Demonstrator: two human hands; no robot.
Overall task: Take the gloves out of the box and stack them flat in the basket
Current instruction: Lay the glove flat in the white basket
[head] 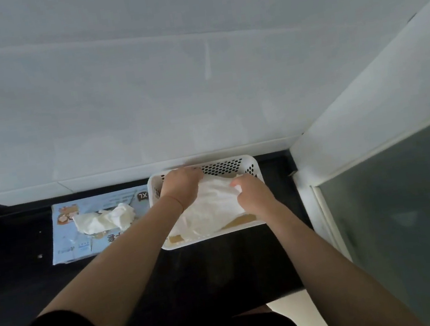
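Both my hands are over the white perforated plastic basket (239, 165), which sits on the dark desk (223, 266) against the pale wall. The thin, translucent white disposable glove (209, 208) lies in the basket directly beneath and between my hands, its long axis running from the far-right corner toward the near-left corner.

Left hand (181, 187): at the glove's far-left edge, fingers curled down onto it; I cannot tell whether they pinch it or only press. Right hand (251, 193): at the far-right edge, fingertips pinching a fold of the film. The two hands are about equally close to the glove.

The glove looks crumpled and creased, not yet flat; something yellowish shows under its near edge, identity unclear.

The pale blue printed cardboard glove box (81, 245) lies flat just left of the basket, nearer my left hand, with a bunched tuft of white gloves (105, 218) sticking out of its top opening.

Judgement: spreading step in hand; next pull likely falls to the left hand.
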